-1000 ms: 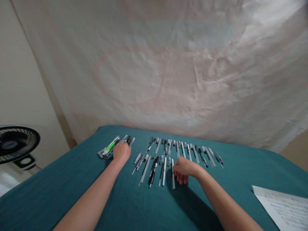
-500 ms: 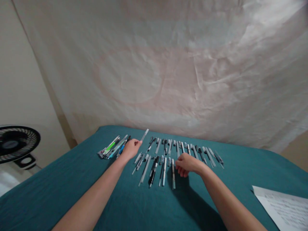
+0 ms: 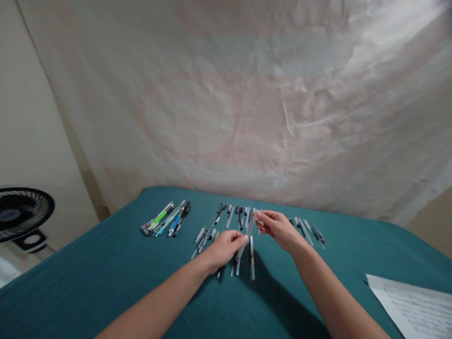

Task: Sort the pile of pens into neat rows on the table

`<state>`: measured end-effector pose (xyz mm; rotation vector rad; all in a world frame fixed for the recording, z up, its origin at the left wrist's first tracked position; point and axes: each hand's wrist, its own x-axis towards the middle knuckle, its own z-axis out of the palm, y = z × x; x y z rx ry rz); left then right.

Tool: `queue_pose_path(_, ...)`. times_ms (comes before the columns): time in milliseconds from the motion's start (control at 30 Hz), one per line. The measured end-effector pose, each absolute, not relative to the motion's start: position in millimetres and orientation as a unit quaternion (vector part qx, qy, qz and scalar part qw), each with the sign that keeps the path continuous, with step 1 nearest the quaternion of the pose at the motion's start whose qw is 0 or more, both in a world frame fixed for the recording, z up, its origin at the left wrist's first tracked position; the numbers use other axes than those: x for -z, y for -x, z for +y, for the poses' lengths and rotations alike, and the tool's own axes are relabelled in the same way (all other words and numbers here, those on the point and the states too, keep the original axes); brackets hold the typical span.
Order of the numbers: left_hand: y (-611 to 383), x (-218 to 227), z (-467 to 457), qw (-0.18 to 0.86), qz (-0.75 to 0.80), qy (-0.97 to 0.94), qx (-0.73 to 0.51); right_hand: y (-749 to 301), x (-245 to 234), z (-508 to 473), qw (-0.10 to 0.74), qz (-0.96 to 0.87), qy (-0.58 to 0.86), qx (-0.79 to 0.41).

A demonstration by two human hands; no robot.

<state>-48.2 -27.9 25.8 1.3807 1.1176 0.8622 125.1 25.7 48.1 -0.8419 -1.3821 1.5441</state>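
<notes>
Between both hands, above the table, slants a pale translucent pen (image 3: 251, 227). My left hand (image 3: 225, 249) is closed, thumb and fingers pinching its lower part. At the upper end, my right hand (image 3: 277, 229) has thumb and fingertips closed on the pen's cap end. Beneath the hands lie several pen parts in two rows, among them a white pen barrel (image 3: 252, 259) just below the held pen. Some pieces in both rows are hidden by the hands.
A bunch of assorted pens (image 3: 162, 219), one bright green, lies at the left on the green cloth (image 3: 141, 292). More pen parts (image 3: 307, 228) lie right of my right hand. A written paper sheet (image 3: 409, 301) is at the right edge, a black fan (image 3: 21, 214) at the left.
My left hand has moved right, bringing the pen from beside the bunch to the middle. My right hand has risen slightly and now grips the pen's upper end.
</notes>
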Motion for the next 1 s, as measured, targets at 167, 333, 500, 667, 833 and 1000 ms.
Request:
queue_pose_path(167,35.5,-29.0,-26.8,0.658,0.415,-0.482,-0.402,-122.8,-45.9,24.7,0.407,-0.58,0.357,-0.609)
queue_pose_path(333,25.1,-32.6,-21.7,0.662,0.401,-0.433,-0.463,-117.4,-44.8,22.7,0.397,-0.613,0.364,-0.578)
queue_pose_path(500,14.0,-27.1,-21.2,0.63,0.399,-0.436,-0.504,-115.5,-46.5,22.4,0.399,-0.621,0.358,-0.573)
queue_pose_path(667,3.8,-20.8,-25.4,0.583,0.415,-0.463,-0.524,-116.9,-43.1,15.9,0.39,-0.634,0.369,-0.557)
queue_pose_path(833,0.9,-18.0,-33.8,0.576,0.453,-0.472,-0.489,-119.9,-33.4,2.9,0.405,-0.615,0.404,-0.543)
queue_pose_path(1000,0.7,-15.6,-41.1,0.588,0.468,-0.464,-0.47,-118.9,-25.3,-3.3,0.4,-0.606,0.424,-0.541)
